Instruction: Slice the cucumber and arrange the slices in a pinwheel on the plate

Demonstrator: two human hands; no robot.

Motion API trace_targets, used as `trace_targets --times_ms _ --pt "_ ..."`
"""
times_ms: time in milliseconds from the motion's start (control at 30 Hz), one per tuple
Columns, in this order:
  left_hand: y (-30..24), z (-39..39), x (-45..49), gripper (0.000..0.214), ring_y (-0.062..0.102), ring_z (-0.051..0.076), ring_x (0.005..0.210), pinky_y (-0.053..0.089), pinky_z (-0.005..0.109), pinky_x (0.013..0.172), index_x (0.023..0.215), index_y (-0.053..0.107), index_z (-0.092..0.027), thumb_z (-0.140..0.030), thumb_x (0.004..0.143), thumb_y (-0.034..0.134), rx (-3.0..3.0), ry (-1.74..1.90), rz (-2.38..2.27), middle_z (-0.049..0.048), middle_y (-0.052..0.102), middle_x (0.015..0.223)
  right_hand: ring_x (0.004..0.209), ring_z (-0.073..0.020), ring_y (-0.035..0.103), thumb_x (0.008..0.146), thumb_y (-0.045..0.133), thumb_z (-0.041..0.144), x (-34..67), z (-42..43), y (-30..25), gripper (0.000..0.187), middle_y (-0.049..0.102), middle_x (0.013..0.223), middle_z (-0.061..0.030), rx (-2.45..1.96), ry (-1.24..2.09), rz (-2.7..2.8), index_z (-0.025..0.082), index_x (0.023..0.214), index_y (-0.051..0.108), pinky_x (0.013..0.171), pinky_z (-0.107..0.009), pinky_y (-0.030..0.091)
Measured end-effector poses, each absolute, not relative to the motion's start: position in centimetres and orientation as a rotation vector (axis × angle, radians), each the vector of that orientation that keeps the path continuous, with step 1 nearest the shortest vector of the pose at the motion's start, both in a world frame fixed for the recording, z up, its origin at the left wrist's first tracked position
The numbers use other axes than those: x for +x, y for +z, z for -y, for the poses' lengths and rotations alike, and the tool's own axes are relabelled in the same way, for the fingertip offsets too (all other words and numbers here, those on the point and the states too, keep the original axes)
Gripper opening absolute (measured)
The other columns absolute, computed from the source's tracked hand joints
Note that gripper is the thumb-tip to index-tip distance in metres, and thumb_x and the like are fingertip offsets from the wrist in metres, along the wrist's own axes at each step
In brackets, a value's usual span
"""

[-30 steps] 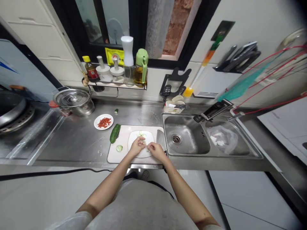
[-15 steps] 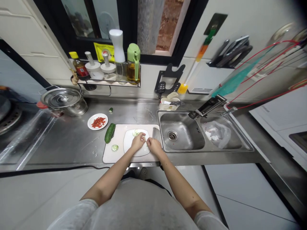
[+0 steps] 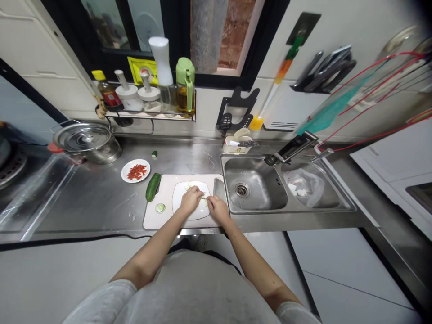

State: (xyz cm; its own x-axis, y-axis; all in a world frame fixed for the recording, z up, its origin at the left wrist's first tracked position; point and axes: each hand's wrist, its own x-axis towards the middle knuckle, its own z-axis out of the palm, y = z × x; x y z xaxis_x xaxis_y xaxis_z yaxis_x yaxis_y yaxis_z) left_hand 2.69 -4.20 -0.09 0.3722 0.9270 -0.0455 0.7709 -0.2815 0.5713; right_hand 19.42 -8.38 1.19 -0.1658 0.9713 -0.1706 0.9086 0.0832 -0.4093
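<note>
A square white plate [image 3: 201,213] rests on the pale cutting board [image 3: 155,220]. Over it, my left hand [image 3: 191,200] is closed, its fingers curled round thin cucumber slices that it mostly hides. My right hand [image 3: 218,209] faces it with thumb and fingers pinched on a pale green cucumber slice [image 3: 206,202] at the plate's right side. More cucumber slices [image 3: 191,184] lie by the plate's far edge. At the board's right end lies a wide knife blade [image 3: 219,188]. A cut cucumber [image 3: 154,187] sits at the board's left edge, near a cucumber end piece [image 3: 160,208].
Left of the board stands a small white plate [image 3: 124,174] of chopped red pieces; behind it lies a cucumber stub [image 3: 154,154]. A lidded steel pot [image 3: 107,150] is farther left. The double sink [image 3: 256,209] borders the board's right side. A bottle rack [image 3: 162,116] hangs behind.
My left hand has turned more palm-down and shifted slightly left. Green slices now show between my hands and at my right fingertips. The whole view has shifted slightly.
</note>
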Motion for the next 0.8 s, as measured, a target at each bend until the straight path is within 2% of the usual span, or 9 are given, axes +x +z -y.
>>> trace_targets --times_ms 167,300,800 --pt "-0.11 3.68 2.58 0.024 0.046 0.022 0.104 0.041 0.032 0.084 0.099 0.072 -0.026 -0.028 0.09 0.05 2.191 0.403 -1.419 0.0064 0.056 0.109 0.093 -0.0179 0.057 0.093 0.043 0.026 19.6 8.84 0.93 0.034 0.061 0.101 -0.0058 -1.934 0.629 2.265 0.029 0.12 0.062 0.074 -0.024 0.039" --pt "0.04 3.64 2.55 0.021 0.046 0.022 0.103 0.041 0.032 0.083 0.096 0.073 -0.026 -0.03 0.09 0.053 2.217 0.432 -1.403 0.0074 0.055 0.107 0.093 -0.0183 0.057 0.093 0.043 0.028 19.58 8.86 0.89 0.033 0.061 0.101 -0.0063 -1.934 0.607 2.284 0.028 0.121 0.062 0.076 -0.024 0.039" --pt "0.51 4.2 2.39 0.022 0.048 0.022 0.104 0.043 0.032 0.082 0.101 0.069 -0.024 -0.03 0.091 0.051 2.266 0.38 -1.463 0.0071 0.055 0.109 0.095 -0.0194 0.057 0.094 0.042 0.029 19.13 9.04 1.37 0.034 0.061 0.105 -0.0078 -1.965 0.633 2.292 0.026 0.122 0.06 0.078 -0.026 0.038"
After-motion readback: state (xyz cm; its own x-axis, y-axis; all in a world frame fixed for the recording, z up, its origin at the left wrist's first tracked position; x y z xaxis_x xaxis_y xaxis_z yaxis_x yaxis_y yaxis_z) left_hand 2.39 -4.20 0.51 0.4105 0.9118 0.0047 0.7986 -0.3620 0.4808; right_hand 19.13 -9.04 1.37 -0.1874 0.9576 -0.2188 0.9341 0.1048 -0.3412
